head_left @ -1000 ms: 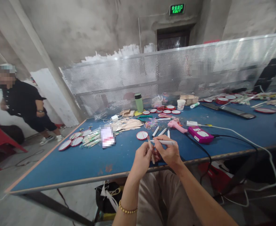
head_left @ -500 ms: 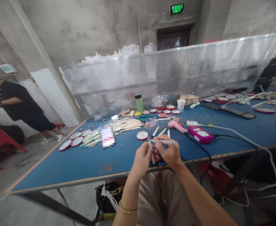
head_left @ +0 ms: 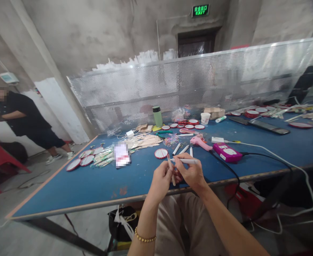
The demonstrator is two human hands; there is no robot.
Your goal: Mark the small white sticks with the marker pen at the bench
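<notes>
Close to the table's front edge, my left hand (head_left: 162,177) pinches a thin wooden stick (head_left: 173,180) whose upper end looks reddish. My right hand (head_left: 192,173) grips a white marker (head_left: 190,161), its tip at the upper part of the stick. A round red-rimmed white disc (head_left: 161,153) lies just beyond my left hand. Past my right hand lie other white markers (head_left: 184,149) with dark ends. Small colourful bands (head_left: 171,139) are heaped behind them. My fingertips partly hide the stick's middle.
A pink glue gun (head_left: 201,142) and purple box (head_left: 228,153) with cables lie right on the blue table (head_left: 92,192). Wooden sticks (head_left: 148,140), a phone (head_left: 122,155) and discs (head_left: 87,160) lie left. A green bottle (head_left: 157,116) stands behind. One person (head_left: 25,113) is far left.
The marker in my right hand has shifted very slightly. The person at the far left has moved a little to the right.
</notes>
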